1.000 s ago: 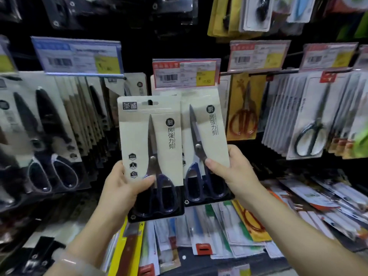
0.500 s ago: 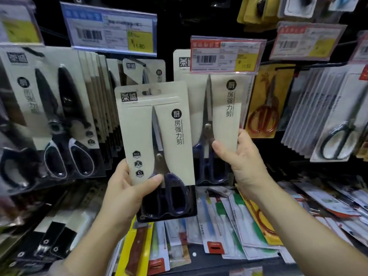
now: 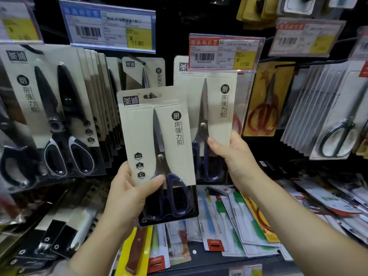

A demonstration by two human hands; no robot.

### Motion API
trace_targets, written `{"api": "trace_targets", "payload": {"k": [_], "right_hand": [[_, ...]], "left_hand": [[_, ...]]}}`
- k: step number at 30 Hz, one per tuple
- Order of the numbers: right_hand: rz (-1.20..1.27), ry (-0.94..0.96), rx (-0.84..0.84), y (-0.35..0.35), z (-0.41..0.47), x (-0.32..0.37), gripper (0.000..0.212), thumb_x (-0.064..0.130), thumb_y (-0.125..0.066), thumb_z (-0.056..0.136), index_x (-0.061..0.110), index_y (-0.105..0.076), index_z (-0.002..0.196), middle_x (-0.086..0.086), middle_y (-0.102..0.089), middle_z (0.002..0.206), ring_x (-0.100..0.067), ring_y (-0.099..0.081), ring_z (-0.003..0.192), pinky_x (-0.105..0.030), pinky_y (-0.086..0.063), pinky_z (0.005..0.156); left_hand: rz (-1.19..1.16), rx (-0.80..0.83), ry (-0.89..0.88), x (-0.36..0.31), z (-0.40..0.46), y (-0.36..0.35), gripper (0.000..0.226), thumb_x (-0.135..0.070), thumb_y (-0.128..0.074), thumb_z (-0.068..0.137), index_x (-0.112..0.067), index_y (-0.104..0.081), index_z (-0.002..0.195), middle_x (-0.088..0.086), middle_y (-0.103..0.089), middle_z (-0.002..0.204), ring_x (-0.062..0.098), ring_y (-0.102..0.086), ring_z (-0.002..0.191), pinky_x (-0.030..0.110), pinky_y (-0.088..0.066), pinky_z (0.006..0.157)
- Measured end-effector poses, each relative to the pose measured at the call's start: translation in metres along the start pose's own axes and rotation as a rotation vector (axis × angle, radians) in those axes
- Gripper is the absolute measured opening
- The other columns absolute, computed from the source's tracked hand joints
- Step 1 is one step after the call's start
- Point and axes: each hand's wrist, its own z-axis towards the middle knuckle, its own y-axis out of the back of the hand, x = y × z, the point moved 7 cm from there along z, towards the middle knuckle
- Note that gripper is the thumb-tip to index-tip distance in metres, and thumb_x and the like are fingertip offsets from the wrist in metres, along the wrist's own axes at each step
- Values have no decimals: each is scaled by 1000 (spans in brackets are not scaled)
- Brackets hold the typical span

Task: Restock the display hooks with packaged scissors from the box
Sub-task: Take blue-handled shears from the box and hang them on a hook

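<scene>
Now your left hand (image 3: 127, 194) grips a pack (image 3: 157, 152) of blue-handled scissors by its lower left edge, thumb curled across the front near the pivot, fingers behind the card. You hold it upright in front of the rack, its hang slot free of any hook. Your right hand (image 3: 233, 156) pinches a second pack (image 3: 209, 116) by its lower right edge, thumb on the front, and this one sits higher and farther back, its top tucked behind the red price tag (image 3: 225, 52). Whether it is on the hook I cannot tell, since the tag hides the slot.

Left of you, a hook carries a thick row of black-and-white scissors packs (image 3: 59, 116) under the blue tag (image 3: 109, 28). To the right hang a yellow card (image 3: 266, 100) with red-handled scissors and a row of grey-handled ones (image 3: 328, 116). Below, the shelf (image 3: 219, 263) holds loose packs lying flat, overlapping.

Compared with half a second ago, both packs keep much the same places, the left one low and forward, the right one up at the red tag, and your grips look unchanged.
</scene>
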Motion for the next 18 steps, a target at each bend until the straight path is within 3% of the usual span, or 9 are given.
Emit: {"api": "trace_targets", "payload": {"k": [3, 6, 9, 11, 18], "right_hand": [[-55, -70, -3, 2, 17, -8, 39, 11, -64, 86, 5, -52, 123, -9, -65, 117, -21, -59, 113, -28, -45, 97], [-120, -112, 27, 4, 31, -13, 50, 16, -66, 85, 8, -49, 131, -6, -63, 122, -20, -57, 117, -36, -39, 107], [-166, -131, 24, 4, 37, -14, 63, 24, -68, 83, 10, -40, 138, -5, -58, 129, -20, -52, 121, -38, -34, 111], [-168, -149, 21, 4, 38, -15, 69, 26, -69, 83, 10, -35, 140, -5, -56, 131, -20, -50, 123, -38, -33, 112], [-123, -125, 52, 3, 32, -17, 57, 29, -68, 81, 11, -48, 131, -2, -63, 121, -17, -56, 116, -34, -39, 107]], "left_hand": [[3, -14, 19, 3, -1, 0, 41, 10, -67, 75, -14, -57, 106, 11, -72, 103, 28, -69, 96, 41, -53, 85], [16, -19, 41, 7, -3, -3, 39, 11, -65, 76, -13, -56, 106, 12, -71, 103, 28, -69, 95, 40, -54, 82], [23, -20, 62, 13, -5, -8, 40, 12, -65, 76, -9, -55, 109, 13, -71, 104, 29, -69, 96, 46, -53, 87], [31, -18, 64, 15, -6, -12, 39, 12, -65, 76, -11, -56, 105, 11, -72, 102, 27, -69, 94, 42, -54, 84], [39, 2, 49, 17, -6, -16, 38, 12, -65, 76, -15, -57, 102, 4, -74, 91, 17, -72, 83, 24, -55, 65]]}}
